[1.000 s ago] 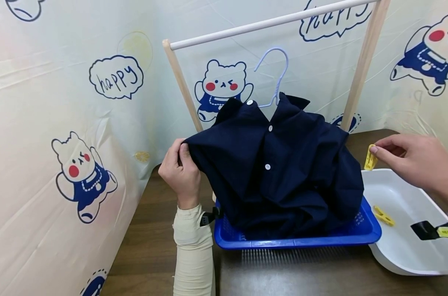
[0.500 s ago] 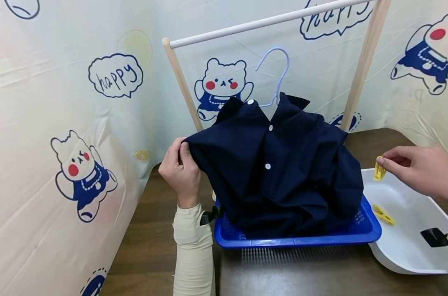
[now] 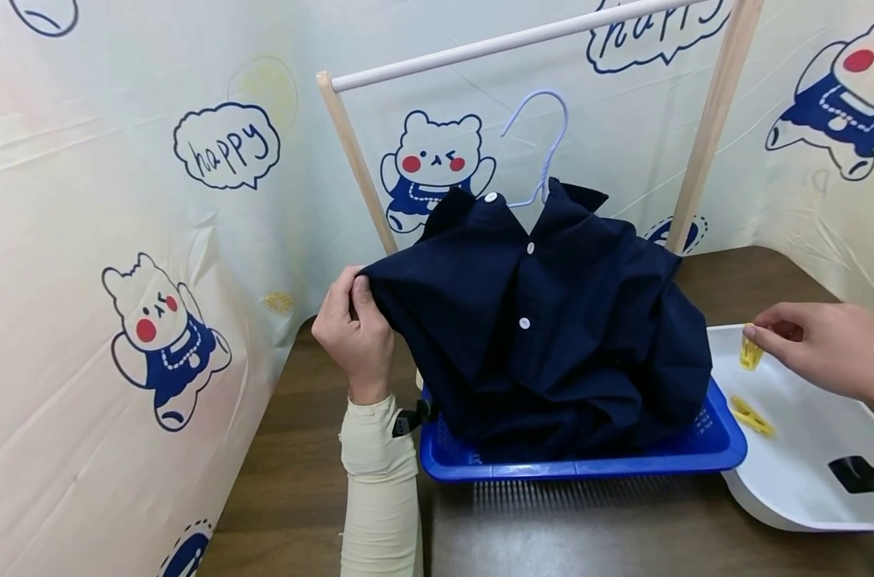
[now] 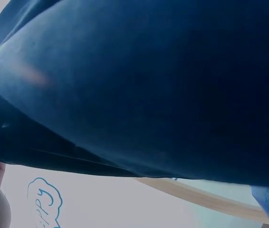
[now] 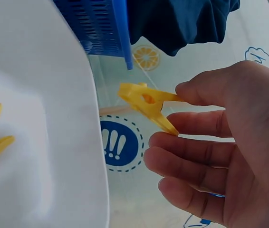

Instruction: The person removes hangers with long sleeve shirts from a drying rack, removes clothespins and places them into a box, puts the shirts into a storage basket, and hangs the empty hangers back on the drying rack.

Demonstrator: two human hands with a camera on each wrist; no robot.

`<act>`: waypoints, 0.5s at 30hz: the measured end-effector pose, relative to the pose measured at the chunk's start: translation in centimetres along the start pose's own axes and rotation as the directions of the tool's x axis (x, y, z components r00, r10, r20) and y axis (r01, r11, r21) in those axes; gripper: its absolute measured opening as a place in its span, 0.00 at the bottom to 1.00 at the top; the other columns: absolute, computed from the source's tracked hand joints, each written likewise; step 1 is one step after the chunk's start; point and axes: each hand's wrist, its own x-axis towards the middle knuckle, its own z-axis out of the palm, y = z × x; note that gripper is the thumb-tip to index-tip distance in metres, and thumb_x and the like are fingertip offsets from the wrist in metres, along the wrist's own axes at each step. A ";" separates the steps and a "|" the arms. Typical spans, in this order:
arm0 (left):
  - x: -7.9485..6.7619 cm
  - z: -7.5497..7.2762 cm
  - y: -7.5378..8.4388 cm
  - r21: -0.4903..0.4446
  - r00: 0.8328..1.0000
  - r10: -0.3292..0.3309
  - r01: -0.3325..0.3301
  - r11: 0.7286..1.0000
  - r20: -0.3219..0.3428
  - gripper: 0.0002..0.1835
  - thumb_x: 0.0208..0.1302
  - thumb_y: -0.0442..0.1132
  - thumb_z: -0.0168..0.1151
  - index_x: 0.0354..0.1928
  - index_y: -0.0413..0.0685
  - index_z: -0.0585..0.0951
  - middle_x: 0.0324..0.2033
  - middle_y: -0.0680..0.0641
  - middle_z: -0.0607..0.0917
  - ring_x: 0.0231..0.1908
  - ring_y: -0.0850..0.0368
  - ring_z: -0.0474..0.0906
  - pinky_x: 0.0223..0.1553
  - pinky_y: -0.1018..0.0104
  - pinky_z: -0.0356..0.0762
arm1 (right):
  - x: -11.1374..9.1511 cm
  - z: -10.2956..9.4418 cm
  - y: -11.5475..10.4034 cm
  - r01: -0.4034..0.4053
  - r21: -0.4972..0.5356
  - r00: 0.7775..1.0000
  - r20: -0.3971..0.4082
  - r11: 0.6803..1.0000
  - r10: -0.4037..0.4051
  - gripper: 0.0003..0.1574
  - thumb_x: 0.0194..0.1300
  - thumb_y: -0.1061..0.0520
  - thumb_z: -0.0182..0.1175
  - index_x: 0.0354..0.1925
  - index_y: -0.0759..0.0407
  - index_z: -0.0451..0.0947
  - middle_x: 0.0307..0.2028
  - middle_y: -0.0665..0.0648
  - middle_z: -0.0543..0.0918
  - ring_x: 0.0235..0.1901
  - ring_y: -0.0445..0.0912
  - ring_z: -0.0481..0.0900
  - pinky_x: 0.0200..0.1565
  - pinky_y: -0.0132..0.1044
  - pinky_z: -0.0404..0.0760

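A dark navy shirt (image 3: 466,320) with white buttons sits on a pale blue hanger (image 3: 556,144), its lower part bunched in a blue basket (image 3: 581,471). My left hand (image 3: 354,332) pinches the shirt's shoulder or sleeve edge at the left and stretches it outward; in the left wrist view the navy cloth (image 4: 139,90) fills most of the picture. Over the white tub (image 3: 805,513), my right hand (image 3: 827,349) holds a yellow clothespin (image 5: 146,100) by its handles between thumb and fingers. A second yellow clothespin (image 3: 752,417) lies inside the tub.
Behind the shirt stands a rack with a white rail (image 3: 480,52) and wooden posts (image 3: 711,136). A printed curtain (image 3: 264,240) closes off the back and sides. Basket and tub stand side by side on the brown table (image 3: 285,489).
My right hand has moved right and down with its clothespin, from the tub's far edge to over the tub. The left hand keeps its hold on the shirt, nearly still.
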 end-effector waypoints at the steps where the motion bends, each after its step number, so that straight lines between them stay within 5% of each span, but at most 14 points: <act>1: 0.0 0.0 0.0 -0.001 1.000 0.001 -0.001 1.000 -0.003 0.05 0.66 0.25 0.64 0.37 0.36 0.87 0.31 0.43 0.87 0.31 0.47 0.83 0.38 0.65 0.77 | 0.0 0.1 0.1 0.002 -0.003 1.000 0.007 1.000 -0.001 0.18 0.69 0.55 0.64 0.40 0.72 0.83 0.26 0.53 0.81 0.25 0.50 0.73 0.24 0.40 0.76; 15: 0.0 0.0 -0.3 0.000 1.000 0.011 -0.011 1.000 -0.021 0.05 0.69 0.27 0.62 0.37 0.35 0.87 0.29 0.43 0.87 0.30 0.50 0.82 0.36 0.62 0.76 | -0.4 1.0 0.8 -0.014 0.019 0.986 0.167 1.000 0.010 0.17 0.66 0.57 0.67 0.44 0.72 0.81 0.29 0.57 0.81 0.26 0.48 0.75 0.25 0.40 0.81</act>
